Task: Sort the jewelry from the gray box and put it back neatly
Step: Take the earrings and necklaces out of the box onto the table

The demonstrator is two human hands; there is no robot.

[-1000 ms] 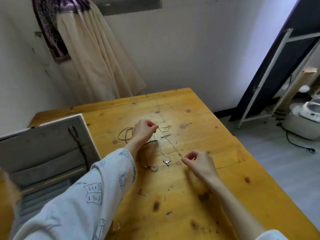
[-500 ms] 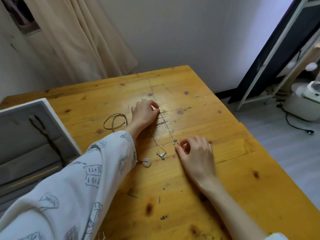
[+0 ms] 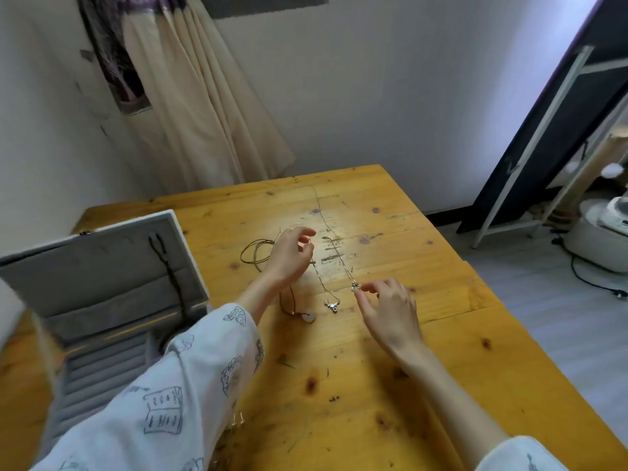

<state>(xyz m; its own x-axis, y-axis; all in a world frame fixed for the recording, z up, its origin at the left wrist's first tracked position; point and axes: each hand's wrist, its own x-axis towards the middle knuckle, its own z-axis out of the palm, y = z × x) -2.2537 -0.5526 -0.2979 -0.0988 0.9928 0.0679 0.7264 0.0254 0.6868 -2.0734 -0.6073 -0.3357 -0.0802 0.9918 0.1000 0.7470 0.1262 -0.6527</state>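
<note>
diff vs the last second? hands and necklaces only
The left hand, fisted on the table a second ago, has lifted and loosened its fingers. The right hand, then pinching by the silver chain's pendant, has spread its fingers; whether it still touches is unclear. The second silver necklace, cord necklace and brown cord loop lie as before.

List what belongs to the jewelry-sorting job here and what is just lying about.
Part of the job:
open gray felt-lined jewelry box
long silver chain necklace
short silver pendant necklace
brown cord necklace with pale round stone
coiled brown cord
left hand
right hand

Just lying about:
cream curtain
white appliance on the floor
</note>
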